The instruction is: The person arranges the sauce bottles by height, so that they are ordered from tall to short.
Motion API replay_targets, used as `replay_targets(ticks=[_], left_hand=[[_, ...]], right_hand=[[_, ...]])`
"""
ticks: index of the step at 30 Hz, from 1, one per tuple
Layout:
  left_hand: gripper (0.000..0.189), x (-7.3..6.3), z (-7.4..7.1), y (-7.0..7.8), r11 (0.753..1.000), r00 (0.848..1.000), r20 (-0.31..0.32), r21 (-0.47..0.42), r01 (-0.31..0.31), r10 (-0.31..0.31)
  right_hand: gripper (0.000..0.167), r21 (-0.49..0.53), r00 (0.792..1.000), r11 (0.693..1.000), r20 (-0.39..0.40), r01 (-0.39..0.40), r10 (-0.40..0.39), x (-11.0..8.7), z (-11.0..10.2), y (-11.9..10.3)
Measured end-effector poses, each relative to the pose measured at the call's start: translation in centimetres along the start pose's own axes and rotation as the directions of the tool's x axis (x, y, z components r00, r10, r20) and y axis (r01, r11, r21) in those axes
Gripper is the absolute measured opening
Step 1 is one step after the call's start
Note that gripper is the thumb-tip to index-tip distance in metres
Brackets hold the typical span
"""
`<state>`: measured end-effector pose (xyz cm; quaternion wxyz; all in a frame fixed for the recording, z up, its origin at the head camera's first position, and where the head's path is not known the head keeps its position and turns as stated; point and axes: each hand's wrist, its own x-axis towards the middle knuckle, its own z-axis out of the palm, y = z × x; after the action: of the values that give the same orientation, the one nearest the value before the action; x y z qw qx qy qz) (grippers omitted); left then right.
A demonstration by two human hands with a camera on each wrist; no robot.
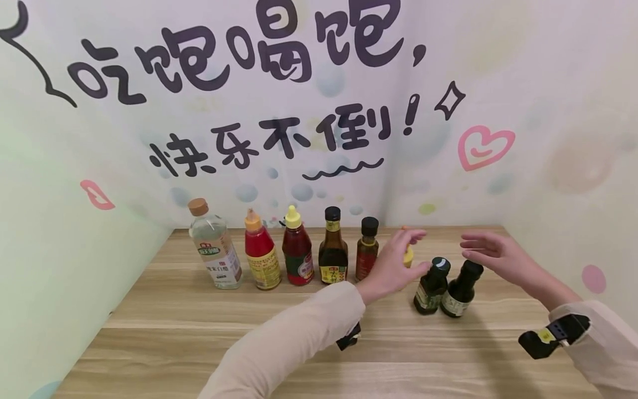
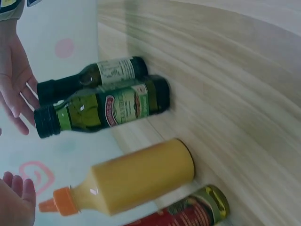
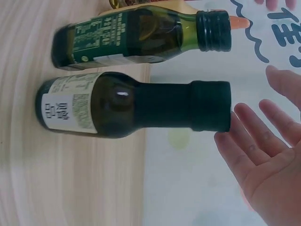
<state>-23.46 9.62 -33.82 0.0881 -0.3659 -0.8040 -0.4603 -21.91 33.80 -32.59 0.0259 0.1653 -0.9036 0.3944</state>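
Observation:
Two dark green glass bottles stand side by side at the right of the table: one with a green label (image 1: 430,289), the other with a longer black neck and a pale label (image 3: 70,104). My right hand (image 1: 500,259), fingers spread and loosely bent, is beside the cap of the long-necked bottle, fingertips right at the cap in the right wrist view. A yellow squeeze bottle (image 2: 141,180) with an orange nozzle stands left of that pair, mostly hidden behind my left hand (image 1: 392,261) in the head view. That hand hovers with relaxed fingers and holds nothing.
Left of the yellow bottle runs a row: a small red-labelled bottle (image 1: 366,255), a brown glass bottle (image 1: 333,249), two red sauce bottles, one yellow-capped (image 1: 297,252) and one orange-capped (image 1: 262,255), and a clear bottle (image 1: 214,249). A printed cloth backdrop (image 1: 239,183) rises behind the wooden table (image 1: 164,338).

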Motion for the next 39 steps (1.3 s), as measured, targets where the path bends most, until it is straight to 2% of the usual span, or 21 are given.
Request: replay_targets(ticks=[3, 6, 11, 16, 19, 22, 29, 35, 39], left_hand=[[0.051, 0.2, 1.1, 0.2, 0.999, 0.996, 0.088, 0.027, 0.022, -0.024], [0.052, 0.3, 2.0, 0.3, 0.998, 0.985, 0.159, 0.038, 0.057, -0.062], [0.053, 0.5, 3.0, 0.2, 0.993, 0.972, 0.205, 0.029, 0.114, -0.117], [0.052, 0.7, 3.8, -0.1, 0.987, 0.966, 0.202, 0.037, 0.157, -0.161], [0.052, 0.7, 4.4, -0.3, 0.983, 0.965, 0.19, 0.059, 0.172, -0.18], [0.051, 0.7, 5.0, -0.6, 0.981, 0.967, 0.17, 0.051, 0.185, -0.191], [0.045, 0.4, 5.9, -1.3, 0.976, 0.969, 0.137, -0.044, 0.212, -0.204], [0.043, 0.3, 6.2, -1.8, 0.972, 0.969, 0.107, -0.06, 0.228, -0.221], [0.043, 0.3, 6.3, -2.0, 0.974, 0.973, 0.076, -0.05, 0.22, -0.216]], right_hand=[[0.042, -0.002, 1.0, 1.0, 0.003, 0.013, -0.013, -0.5, 0.0, 0.4], [0.042, -0.012, 1.0, 1.0, 0.006, 0.027, -0.027, -1.0, 0.1, 0.9], [0.046, -0.028, 1.0, 1.0, 0.009, -0.005, 0.005, -1.9, 0.3, 1.3], [0.052, -0.047, 0.996, 0.996, 0.017, -0.081, 0.082, -2.4, 0.5, 1.5], [0.053, -0.031, 0.995, 0.995, 0.011, -0.095, 0.095, -2.6, 0.9, 1.7], [0.05, -0.012, 0.997, 0.997, -0.024, -0.076, 0.075, -2.5, 1.5, 2.0], [0.04, -0.014, 0.991, 1.0, -0.134, -0.006, 0.004, -2.6, 2.4, 2.9], [0.037, 0.021, 0.986, 0.999, -0.16, 0.039, -0.036, -2.7, 2.8, 3.3], [0.037, 0.032, 0.986, 0.999, -0.161, 0.039, -0.033, -2.6, 2.7, 3.5]])
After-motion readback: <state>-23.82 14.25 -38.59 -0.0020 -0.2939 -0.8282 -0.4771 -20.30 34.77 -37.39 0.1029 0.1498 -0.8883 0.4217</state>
